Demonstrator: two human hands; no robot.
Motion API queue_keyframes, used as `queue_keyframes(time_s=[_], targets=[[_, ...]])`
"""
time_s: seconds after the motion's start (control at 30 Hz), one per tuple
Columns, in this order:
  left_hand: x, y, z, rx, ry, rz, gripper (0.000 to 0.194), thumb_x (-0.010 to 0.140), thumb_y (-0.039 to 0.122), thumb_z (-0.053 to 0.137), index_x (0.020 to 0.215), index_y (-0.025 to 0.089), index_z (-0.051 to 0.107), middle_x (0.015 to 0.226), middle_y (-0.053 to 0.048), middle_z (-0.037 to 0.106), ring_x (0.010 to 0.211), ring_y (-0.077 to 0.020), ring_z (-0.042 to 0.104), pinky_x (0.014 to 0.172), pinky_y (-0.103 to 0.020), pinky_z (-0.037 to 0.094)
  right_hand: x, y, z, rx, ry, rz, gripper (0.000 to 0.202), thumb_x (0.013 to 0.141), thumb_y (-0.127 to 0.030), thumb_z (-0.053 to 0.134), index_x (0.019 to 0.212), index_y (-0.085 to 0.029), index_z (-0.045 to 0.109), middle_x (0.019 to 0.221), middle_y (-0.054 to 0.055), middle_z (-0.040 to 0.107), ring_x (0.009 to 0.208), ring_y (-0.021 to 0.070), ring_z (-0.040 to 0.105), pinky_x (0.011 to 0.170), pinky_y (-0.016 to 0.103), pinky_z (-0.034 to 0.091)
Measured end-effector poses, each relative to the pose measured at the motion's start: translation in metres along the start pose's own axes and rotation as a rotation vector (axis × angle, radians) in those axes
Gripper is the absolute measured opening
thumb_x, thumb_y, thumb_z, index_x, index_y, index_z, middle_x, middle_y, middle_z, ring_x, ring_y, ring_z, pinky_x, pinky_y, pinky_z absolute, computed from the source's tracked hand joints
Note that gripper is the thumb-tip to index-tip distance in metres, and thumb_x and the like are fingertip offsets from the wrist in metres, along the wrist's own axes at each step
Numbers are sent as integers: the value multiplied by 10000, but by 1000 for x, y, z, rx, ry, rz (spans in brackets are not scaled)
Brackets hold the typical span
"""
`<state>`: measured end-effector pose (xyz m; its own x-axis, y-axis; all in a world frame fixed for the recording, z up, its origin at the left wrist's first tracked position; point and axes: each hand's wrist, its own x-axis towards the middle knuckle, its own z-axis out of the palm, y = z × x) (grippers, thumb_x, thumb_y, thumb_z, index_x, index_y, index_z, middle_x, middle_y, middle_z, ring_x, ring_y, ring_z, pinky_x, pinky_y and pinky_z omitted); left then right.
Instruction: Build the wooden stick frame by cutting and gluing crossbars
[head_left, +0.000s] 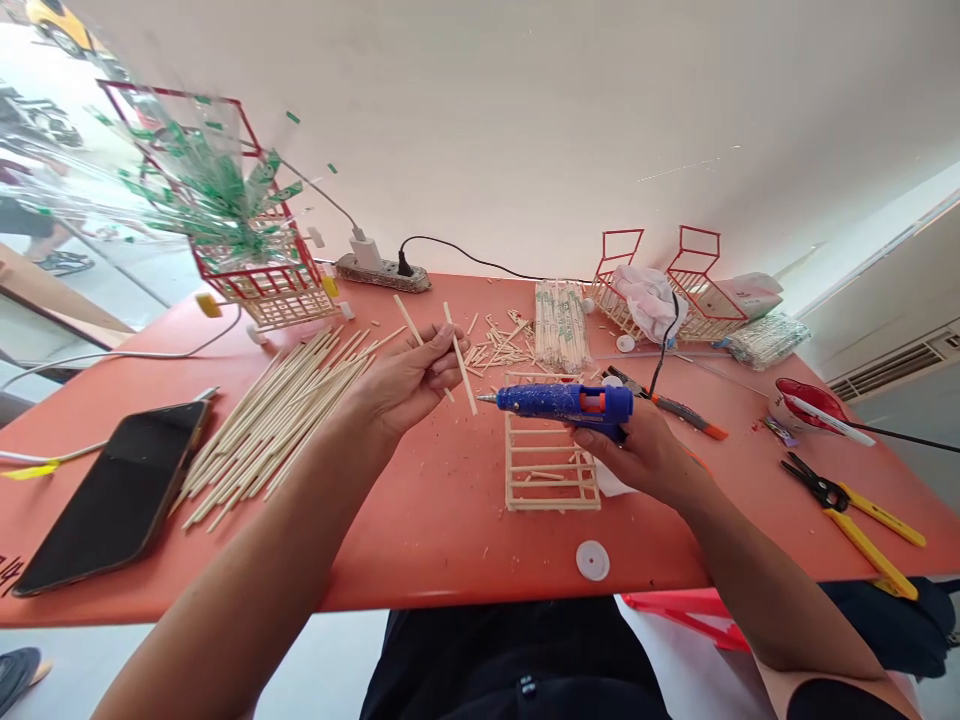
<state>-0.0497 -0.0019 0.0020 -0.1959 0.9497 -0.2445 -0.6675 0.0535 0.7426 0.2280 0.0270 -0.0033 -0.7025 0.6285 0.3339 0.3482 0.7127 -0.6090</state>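
Note:
Two thin wooden sticks (460, 362) are pinched in my left hand (412, 378), held above the table and spread apart at their upper ends. My right hand (637, 450) grips a blue glue gun (555, 402) lying level, its metal nozzle pointing left, close to the lower part of the right stick. Whether the nozzle touches the stick I cannot tell. Beneath the glue gun, a ladder-like wooden frame (551, 504) rests on the table. Left of it, a loose pile of long sticks (277, 430) lies partly behind my left forearm.
On the orange table (420, 540) are a black phone (116, 490), short stick pieces (499, 345), a packaged stick bundle (561, 325), a white disc (592, 560) and yellow-handled pliers (855, 515). Small stick carts (697, 290) and a larger cart (277, 285) stand behind, near a power strip (384, 272).

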Motion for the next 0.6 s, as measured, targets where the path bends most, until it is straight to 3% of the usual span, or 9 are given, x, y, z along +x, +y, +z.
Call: queue_keyframes(time_s=[0.13, 0.37, 0.6], targets=[[-1, 1, 2, -10, 1, -2, 460, 1093, 28, 442, 692, 65, 665, 677, -19, 566, 424, 4, 355, 370, -93, 291, 1, -4, 0, 0, -28, -31, 244, 1015, -423, 638, 871, -226, 633, 740, -2, 639, 651, 155, 519, 644, 298, 374], [-1, 2, 2, -7, -2, 12, 411, 1071, 19, 504, 695, 69, 661, 670, -18, 574, 422, 0, 353, 377, -99, 303, 2, -5, 2, -11, -29, -37, 264, 1019, -421, 641, 837, -234, 600, 664, -28, 538, 650, 160, 481, 676, 313, 362], [-3, 3, 4, 10, -3, -1, 480, 1090, 17, 425, 671, 65, 653, 641, -13, 558, 408, 0, 328, 371, -104, 274, 2, -2, 2, -48, -45, -74, 251, 1030, -396, 621, 845, -230, 585, 635, -37, 524, 628, 155, 469, 650, 305, 352]])
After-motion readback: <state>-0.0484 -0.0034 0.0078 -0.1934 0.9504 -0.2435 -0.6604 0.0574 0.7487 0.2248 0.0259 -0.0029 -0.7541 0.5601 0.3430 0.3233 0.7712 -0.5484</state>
